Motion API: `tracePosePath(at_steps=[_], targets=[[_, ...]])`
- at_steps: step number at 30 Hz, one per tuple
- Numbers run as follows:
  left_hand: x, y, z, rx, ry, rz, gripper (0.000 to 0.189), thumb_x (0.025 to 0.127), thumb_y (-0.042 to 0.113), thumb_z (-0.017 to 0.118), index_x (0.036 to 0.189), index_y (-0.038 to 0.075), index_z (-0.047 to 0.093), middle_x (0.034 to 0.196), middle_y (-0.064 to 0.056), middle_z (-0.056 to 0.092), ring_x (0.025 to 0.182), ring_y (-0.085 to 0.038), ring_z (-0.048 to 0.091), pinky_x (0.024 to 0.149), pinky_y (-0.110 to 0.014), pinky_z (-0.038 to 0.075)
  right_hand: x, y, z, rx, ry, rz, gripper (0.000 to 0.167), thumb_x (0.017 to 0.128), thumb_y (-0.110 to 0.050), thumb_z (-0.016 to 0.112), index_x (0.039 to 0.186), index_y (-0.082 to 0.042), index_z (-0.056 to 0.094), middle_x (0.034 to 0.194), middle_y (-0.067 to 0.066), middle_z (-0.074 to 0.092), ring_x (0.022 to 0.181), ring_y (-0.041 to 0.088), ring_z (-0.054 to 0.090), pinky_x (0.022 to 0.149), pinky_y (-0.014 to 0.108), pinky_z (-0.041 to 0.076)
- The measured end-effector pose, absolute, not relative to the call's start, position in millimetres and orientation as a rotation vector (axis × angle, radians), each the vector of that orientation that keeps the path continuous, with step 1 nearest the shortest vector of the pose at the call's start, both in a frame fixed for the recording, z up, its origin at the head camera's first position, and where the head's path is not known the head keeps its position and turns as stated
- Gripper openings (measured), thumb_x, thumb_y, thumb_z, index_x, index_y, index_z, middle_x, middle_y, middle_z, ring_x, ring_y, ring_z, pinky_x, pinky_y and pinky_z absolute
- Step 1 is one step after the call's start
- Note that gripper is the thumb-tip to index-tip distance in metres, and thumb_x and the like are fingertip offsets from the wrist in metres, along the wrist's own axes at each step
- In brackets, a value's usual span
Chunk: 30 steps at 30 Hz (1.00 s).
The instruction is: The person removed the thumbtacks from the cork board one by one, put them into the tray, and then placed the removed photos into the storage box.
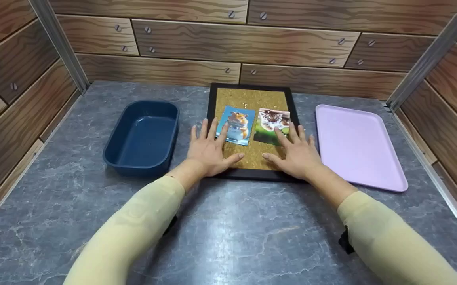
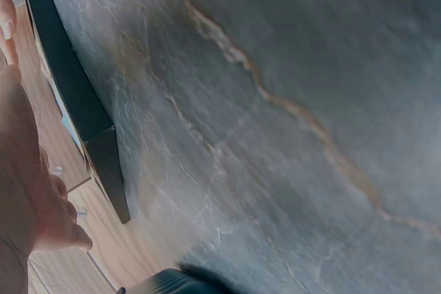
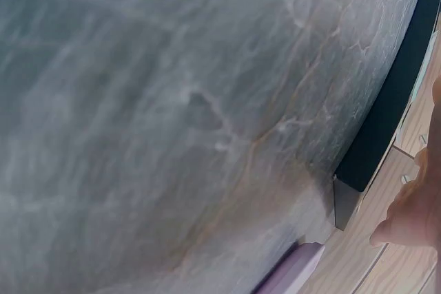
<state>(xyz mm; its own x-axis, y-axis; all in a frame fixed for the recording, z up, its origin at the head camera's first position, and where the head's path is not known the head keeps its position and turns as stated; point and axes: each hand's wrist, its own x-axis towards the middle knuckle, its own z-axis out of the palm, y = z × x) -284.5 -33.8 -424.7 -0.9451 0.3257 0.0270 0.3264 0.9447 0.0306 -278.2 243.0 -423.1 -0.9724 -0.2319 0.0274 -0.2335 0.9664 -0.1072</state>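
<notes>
A cork board (image 1: 248,160) in a black frame lies on the grey marbled table, with two picture cards on it. The left card (image 1: 239,124) shows a hamster on blue; a tiger cub appears on the right card (image 1: 265,134). My left hand (image 1: 212,152) is spread over the board's left side, its fingertips at the hamster card's left edge. Fingers of my right hand (image 1: 299,154) spread across the right side and cover part of the tiger card. In the left wrist view the frame's edge (image 2: 72,74) runs beside the hand; the cards are mostly hidden there.
Left of the board stands a deep blue bin (image 1: 141,136). A flat lilac tray (image 1: 359,146) lies to its right, its corner (image 3: 293,266) also showing in the right wrist view. Wood-patterned walls (image 1: 244,43) enclose the table (image 1: 236,229) at the back and sides.
</notes>
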Motion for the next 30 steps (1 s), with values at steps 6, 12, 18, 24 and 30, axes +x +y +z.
tracePosePath(at_steps=[6, 12, 18, 24, 30], targets=[[-285.0, -32.7, -425.7, -0.560, -3.091, -0.076, 0.101, 0.084, 0.087, 0.015, 0.160, 0.022, 0.001, 0.166, -0.012, 0.001, 0.152, -0.037, -0.003, 0.120, -0.062, 0.004, -279.4, 246.2, -425.7, 0.401, -3.109, 0.185, 0.098, 0.083, -0.085, 0.033, 0.159, -0.025, 0.015, 0.164, 0.021, 0.003, 0.148, 0.049, 0.003, 0.114, 0.072, 0.010], [-284.1, -29.4, -429.2, -0.613, -3.085, -0.078, 0.100, 0.084, 0.086, 0.016, 0.160, 0.021, 0.008, 0.166, -0.013, 0.006, 0.152, -0.039, 0.002, 0.120, -0.062, 0.007, -279.2, 246.7, -428.1, 0.443, -3.142, 0.183, 0.099, 0.083, -0.086, 0.031, 0.159, -0.025, 0.015, 0.164, 0.022, 0.003, 0.149, 0.047, 0.005, 0.115, 0.071, 0.009], [-284.8, -26.6, -436.8, -0.629, -3.092, -0.059, 0.100, 0.084, 0.087, 0.015, 0.160, 0.021, 0.010, 0.166, -0.010, 0.006, 0.152, -0.037, 0.003, 0.120, -0.062, 0.010, -278.8, 246.9, -431.2, 0.456, -3.164, 0.174, 0.099, 0.083, -0.086, 0.030, 0.159, -0.026, 0.014, 0.164, 0.021, 0.003, 0.150, 0.046, 0.005, 0.116, 0.069, 0.010], [-283.4, -24.2, -442.0, -0.629, -3.113, -0.056, 0.100, 0.083, 0.088, 0.014, 0.160, 0.023, 0.011, 0.166, -0.010, 0.006, 0.152, -0.037, 0.003, 0.119, -0.061, 0.013, -277.3, 249.4, -436.8, 0.443, -3.190, 0.195, 0.099, 0.082, -0.087, 0.029, 0.159, -0.026, 0.014, 0.164, 0.021, 0.002, 0.150, 0.044, 0.003, 0.116, 0.068, 0.010], [-283.3, -23.3, -443.5, -0.633, -3.123, -0.049, 0.101, 0.082, 0.088, 0.014, 0.160, 0.024, 0.011, 0.166, -0.010, 0.007, 0.152, -0.038, 0.003, 0.119, -0.061, 0.014, -273.8, 249.7, -440.0, 0.434, -3.155, 0.209, 0.096, 0.084, -0.085, 0.030, 0.158, -0.025, 0.019, 0.164, 0.020, 0.006, 0.151, 0.042, 0.004, 0.117, 0.067, 0.011]])
